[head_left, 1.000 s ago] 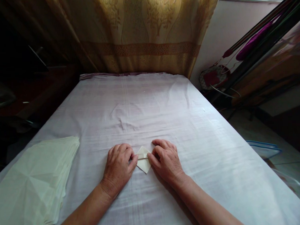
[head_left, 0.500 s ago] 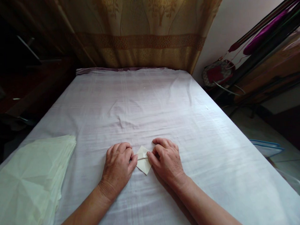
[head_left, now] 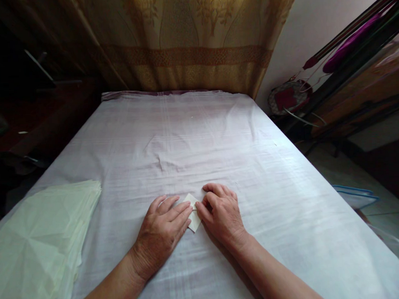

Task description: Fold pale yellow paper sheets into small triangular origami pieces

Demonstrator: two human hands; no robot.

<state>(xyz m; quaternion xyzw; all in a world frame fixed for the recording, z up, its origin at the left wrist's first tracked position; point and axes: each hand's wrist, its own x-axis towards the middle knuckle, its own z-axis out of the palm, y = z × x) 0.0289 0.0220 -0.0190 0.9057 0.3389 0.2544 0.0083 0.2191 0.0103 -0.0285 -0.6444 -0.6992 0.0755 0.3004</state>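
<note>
1. Two bare hands lie close together on a white cloth (head_left: 199, 136), with a small folded paper (head_left: 193, 220) between them (cream, one corner pointing to 12 o'clock and another to 6 o'clock).
2. Seen from the paper, the left hand (head_left: 161, 233) comes in from 8 o'clock and the right hand (head_left: 223, 216) from 4 o'clock. The two hands are just beside each other, almost meeting over the paper.
3. The left hand is spread flat, palm down, with its fingers (head_left: 178, 211) stretched straight toward 2 o'clock. Their tips lie on the left half of the paper and cover it, flat against the cloth. This hand grips nothing.
4. The right hand is curled, knuckles up, with the fingers tucked under. Its thumb (head_left: 201, 211) touches the paper's right edge at 3 o'clock. Whether thumb and forefinger pinch that edge or only rest against it cannot be told (the fingertips are hidden under the hand).
5. Only the top corner and the lower right part of the paper show; the rest is under the left fingers.
6. At 9 o'clock from the left hand, well apart, a stack of pale sheets (head_left: 39, 246) lies on the near left corner of the cloth, creased in lines that fan out from a centre.
7. At 12 o'clock, beyond the far edge of the cloth, hangs a gold patterned curtain (head_left: 189, 45).
</note>
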